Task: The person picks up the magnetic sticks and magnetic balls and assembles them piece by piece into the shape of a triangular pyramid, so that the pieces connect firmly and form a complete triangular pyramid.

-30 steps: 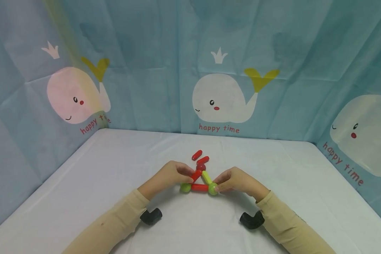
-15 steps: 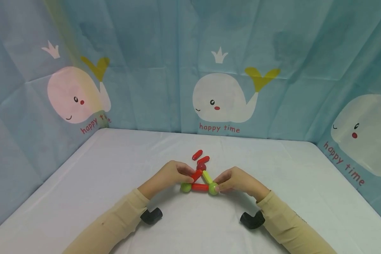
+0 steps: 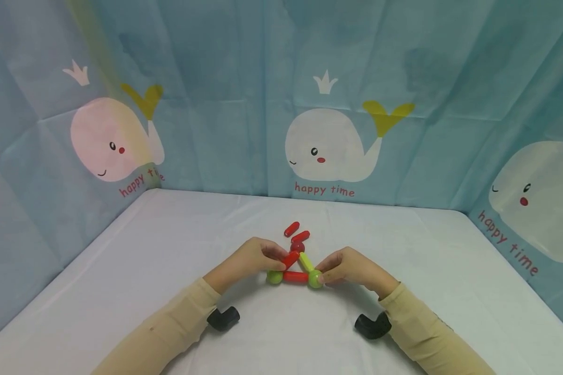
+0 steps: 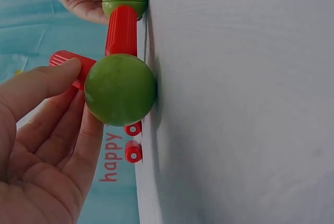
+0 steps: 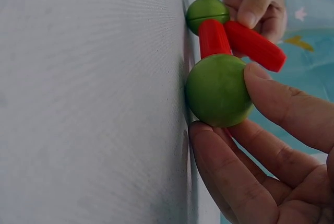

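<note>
In the head view a green ball [image 3: 274, 276] and another green ball [image 3: 315, 278] are joined by a red rod [image 3: 295, 277] near the table's middle. My left hand [image 3: 258, 259] pinches a second red rod [image 3: 290, 259], which slants up off the table from the left ball in the right wrist view. With thumb and fingers, my right hand [image 3: 352, 268] holds the right ball, also seen as the near green ball [image 5: 219, 90] in the right wrist view. A yellow-green rod [image 3: 306, 262] runs from that ball towards a red ball [image 3: 297, 247]; whether they join is unclear.
Two loose red rods, a nearer rod [image 3: 301, 236] and a farther rod [image 3: 291, 228], lie beyond the red ball. Black curved bands, a left band [image 3: 223, 319] and a right band [image 3: 373, 325], sit at the wrists. A blue whale-print curtain [image 3: 216, 146] hangs behind the white table [image 3: 122, 271].
</note>
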The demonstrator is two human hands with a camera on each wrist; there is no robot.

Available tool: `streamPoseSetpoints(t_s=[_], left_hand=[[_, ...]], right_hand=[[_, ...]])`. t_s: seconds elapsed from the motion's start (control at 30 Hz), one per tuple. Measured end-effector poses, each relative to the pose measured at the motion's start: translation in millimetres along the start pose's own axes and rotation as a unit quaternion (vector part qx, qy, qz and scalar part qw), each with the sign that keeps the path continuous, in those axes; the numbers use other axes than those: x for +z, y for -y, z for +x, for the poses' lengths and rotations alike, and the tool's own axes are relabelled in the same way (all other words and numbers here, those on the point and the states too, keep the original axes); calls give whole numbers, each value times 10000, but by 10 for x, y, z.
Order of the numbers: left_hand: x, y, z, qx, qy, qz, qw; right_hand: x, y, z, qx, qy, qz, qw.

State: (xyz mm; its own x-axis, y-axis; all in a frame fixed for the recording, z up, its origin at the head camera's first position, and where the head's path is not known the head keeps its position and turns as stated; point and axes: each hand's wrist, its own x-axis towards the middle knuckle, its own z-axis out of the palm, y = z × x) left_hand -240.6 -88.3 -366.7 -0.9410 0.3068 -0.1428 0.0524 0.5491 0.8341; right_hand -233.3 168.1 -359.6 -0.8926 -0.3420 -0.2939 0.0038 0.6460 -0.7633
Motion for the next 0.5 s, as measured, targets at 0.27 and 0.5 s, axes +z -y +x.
streamPoseSetpoints(t_s=[0.27,0.5], left_hand=[[-7,12,4,50,30,80,10000],[-28,17,25,-9,105,50,9999]], right_hand=[[-1,-3,7,-36,63,12,10000],[-6,-11,7,-88,92,57,9999]])
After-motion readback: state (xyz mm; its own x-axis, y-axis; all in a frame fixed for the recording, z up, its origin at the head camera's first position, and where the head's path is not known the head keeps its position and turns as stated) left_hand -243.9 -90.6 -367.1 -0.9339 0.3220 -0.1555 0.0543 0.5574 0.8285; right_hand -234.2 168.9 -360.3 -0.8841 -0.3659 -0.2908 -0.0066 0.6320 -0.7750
